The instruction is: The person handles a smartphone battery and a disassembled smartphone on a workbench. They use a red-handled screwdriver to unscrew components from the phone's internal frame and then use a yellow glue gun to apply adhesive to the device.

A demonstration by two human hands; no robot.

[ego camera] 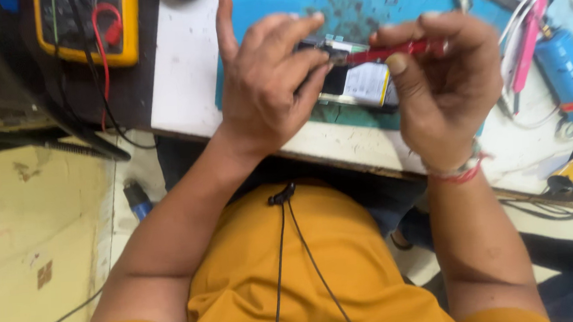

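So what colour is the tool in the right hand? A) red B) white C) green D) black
A: the right hand pinches a thin red tool, its tip at the opened phone that the left hand steadies.

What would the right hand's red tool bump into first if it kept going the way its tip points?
Most likely the opened phone, at the spot the left hand steadies; the right hand aims the red screwdriver there. Depth is unclear.
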